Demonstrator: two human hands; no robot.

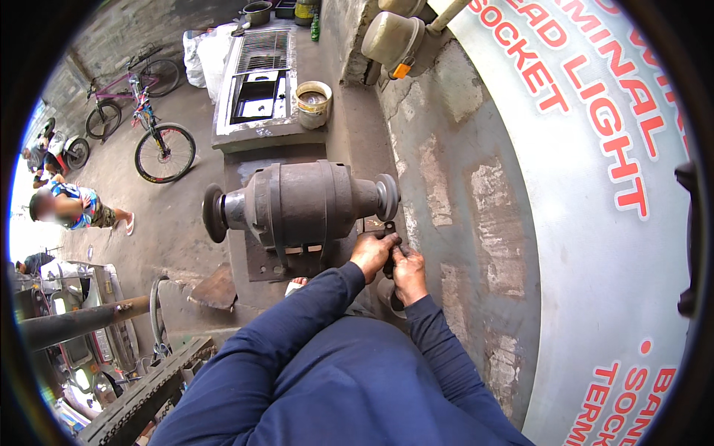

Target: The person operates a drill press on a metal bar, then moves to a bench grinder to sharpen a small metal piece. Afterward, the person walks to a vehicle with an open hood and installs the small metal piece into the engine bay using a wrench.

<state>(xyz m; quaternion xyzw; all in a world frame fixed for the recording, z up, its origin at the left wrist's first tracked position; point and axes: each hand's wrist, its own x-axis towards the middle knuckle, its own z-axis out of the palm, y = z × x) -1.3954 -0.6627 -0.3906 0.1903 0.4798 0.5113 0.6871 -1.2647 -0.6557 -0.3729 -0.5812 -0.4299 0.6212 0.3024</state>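
A large brown bench grinder (pixel 306 204) stands in front of me, with a dark wheel (pixel 214 213) on its left end and a grey wheel (pixel 387 197) on its right end. Just below the grey wheel, my left hand (pixel 372 255) and my right hand (pixel 409 275) are both closed around a small dark metal part with a hole in its upper end (pixel 390 227). Most of that part is hidden by my fingers. Whether its tip touches the wheel, I cannot tell.
Close on my right runs a worn wall (pixel 476 186) with a white lettered sign (pixel 595 223). Beyond the grinder are a paint-stained bucket (pixel 313 104) and a slab with a metal grille (pixel 264 52). Bicycles (pixel 165 152), a person (pixel 74 206) and a metal pipe (pixel 89 320) are to the left.
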